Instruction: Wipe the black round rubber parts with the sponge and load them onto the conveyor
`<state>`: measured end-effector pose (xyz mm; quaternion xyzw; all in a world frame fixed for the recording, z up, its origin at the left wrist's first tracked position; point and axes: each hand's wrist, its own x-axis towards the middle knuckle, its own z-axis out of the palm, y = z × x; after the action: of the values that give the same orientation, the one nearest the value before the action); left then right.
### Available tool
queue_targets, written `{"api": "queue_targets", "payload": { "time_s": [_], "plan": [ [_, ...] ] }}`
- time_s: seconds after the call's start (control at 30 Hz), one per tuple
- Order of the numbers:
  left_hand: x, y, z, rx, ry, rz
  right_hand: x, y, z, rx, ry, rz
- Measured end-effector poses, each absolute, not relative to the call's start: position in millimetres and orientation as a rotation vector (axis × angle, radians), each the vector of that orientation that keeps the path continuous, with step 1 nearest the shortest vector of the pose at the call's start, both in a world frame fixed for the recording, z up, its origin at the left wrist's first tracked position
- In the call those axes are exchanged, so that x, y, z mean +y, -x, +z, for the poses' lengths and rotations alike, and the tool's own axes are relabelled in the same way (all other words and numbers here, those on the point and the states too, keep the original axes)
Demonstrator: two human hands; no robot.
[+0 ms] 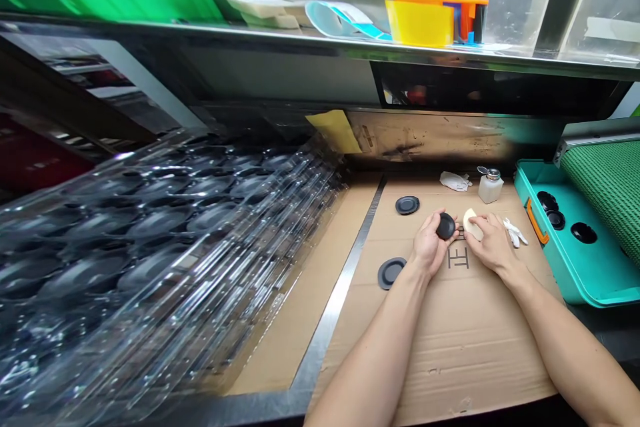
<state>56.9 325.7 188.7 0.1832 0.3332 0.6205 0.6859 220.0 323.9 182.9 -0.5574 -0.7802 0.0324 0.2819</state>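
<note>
My left hand [429,245] holds a black round rubber cap [445,226] in its fingers, above a cardboard sheet [450,347]. Right beside it, my right hand [493,245] presses a cream pad or folded cloth [471,224], and the cap and pad nearly touch. Two more black rubber discs lie flat on the cardboard, one [407,205] further away and one [391,273] nearer, left of my left hand. A white crumpled cloth [455,181], a clear pump bottle [491,187] and white gloves [514,232] lie around my hands.
A stack of clear plastic trays [150,240] with round hollows fills the left side. A teal case [575,260] holding black round parts and a green mesh stands at the right. A metal strip [330,300] edges the bench, and a steel shelf [320,33] runs behind it.
</note>
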Motion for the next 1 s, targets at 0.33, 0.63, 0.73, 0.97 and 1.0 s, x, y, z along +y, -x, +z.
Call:
{"api": "queue_targets", "payload": {
  "time_s": [0.33,0.63,0.73,0.97,1.0],
  "plan": [
    [288.5,-79.6,206.9,0.936,-1.059,1.705,321.4,-218.4,182.1,-2.182,1.557,0.228],
    [298.2,-77.4,183.5,1.351,-1.885,1.706,320.7,-219.7,184.9,-2.202,1.597,0.233],
    [298.7,-77.3,181.7,1.394,-1.858,1.662,321.8,-219.9,183.4,-2.193,1.594,0.221],
    [300.8,-77.2,186.0,1.355,-1.589,1.588,325.8,-224.0,178.7,-2.201,1.576,0.206],
    [299.9,-72.6,188.3,1.355,-1.518,1.529,327.0,-224.8,177.4,-2.194,1.575,0.198]
  ]
}}
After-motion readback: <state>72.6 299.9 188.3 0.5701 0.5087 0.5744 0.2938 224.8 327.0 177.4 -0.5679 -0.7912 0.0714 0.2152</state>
